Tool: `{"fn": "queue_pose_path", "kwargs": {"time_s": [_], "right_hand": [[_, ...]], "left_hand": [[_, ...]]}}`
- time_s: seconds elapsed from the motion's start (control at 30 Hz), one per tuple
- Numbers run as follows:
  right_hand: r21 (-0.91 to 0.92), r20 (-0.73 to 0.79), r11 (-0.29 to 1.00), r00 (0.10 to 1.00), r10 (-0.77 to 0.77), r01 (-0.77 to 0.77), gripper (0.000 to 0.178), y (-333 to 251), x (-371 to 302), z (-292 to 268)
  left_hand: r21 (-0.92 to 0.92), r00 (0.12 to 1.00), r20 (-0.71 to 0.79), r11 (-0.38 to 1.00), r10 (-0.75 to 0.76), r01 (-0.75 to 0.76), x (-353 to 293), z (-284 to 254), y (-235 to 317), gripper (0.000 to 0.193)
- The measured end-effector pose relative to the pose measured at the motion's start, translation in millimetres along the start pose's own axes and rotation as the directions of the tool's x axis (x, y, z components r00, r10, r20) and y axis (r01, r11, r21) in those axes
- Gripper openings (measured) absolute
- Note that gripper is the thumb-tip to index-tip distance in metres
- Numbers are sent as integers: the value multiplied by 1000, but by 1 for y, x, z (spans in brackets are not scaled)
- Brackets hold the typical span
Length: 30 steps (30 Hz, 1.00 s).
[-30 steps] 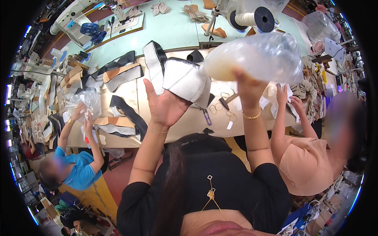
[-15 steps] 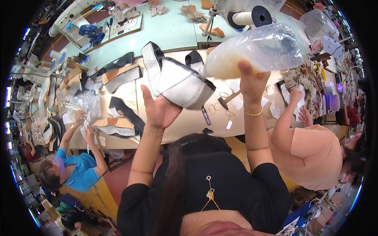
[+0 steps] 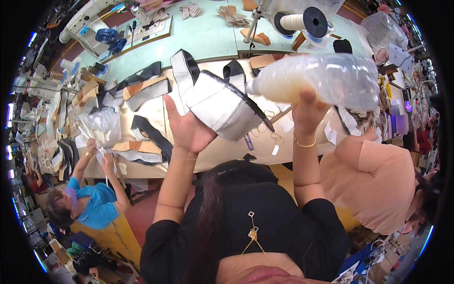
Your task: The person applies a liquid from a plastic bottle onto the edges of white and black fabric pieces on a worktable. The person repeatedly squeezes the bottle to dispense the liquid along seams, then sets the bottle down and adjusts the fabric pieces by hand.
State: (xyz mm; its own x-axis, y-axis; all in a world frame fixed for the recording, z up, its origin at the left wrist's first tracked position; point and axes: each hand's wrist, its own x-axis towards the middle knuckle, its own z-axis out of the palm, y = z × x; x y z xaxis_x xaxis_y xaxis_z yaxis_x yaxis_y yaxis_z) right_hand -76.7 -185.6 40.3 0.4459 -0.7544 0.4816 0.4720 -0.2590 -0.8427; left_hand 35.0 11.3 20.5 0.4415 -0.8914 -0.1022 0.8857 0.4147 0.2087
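My left hand [image 3: 190,131] holds up a curved, stitched fabric piece [image 3: 222,103], white and grey with a dark edge, possibly a shoe upper. The thumb stands apart, and the other fingers are partly hidden behind the piece. In my right hand [image 3: 308,116] is a translucent plastic bottle [image 3: 326,78] lying nearly level, its narrow end toward the fabric piece. Yellowish contents collect near that end. Whether the bottle's tip touches the fabric cannot be made out. Below the piece, a purple-handled thread snipper [image 3: 248,142] lies on the table.
More cut pieces [image 3: 146,90] cover the beige table [image 3: 203,161]. Behind stand a sewing machine [image 3: 85,28], a small blue fan [image 3: 111,40] and a thread spool [image 3: 302,22]. A co-worker in blue [image 3: 97,203] handles a plastic bag at left; another in peach [image 3: 373,184] stands close at right.
The bottle has moved down and right and tipped closer to level. The fabric piece has turned slightly, its right end lower. The co-worker at right has shifted and lowered an arm.
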Motion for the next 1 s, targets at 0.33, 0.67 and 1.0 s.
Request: {"fn": "queue_pose_path", "kwargs": {"time_s": [0.33,0.67,1.0], "right_hand": [[31,-85,993,990,-108,111,41,-11,9,-9],[-365,195,814,892,-409,452,48,-7,-4,30],[-8,13,994,994,106,-106,44,-11,-8,27]], "left_hand": [[-39,980,-187,996,70,-79,8,-10,-1,84],[127,996,-79,991,43,-33,-3,6,-16,84],[323,994,-90,946,67,-35,0,5,-24,95]]}}
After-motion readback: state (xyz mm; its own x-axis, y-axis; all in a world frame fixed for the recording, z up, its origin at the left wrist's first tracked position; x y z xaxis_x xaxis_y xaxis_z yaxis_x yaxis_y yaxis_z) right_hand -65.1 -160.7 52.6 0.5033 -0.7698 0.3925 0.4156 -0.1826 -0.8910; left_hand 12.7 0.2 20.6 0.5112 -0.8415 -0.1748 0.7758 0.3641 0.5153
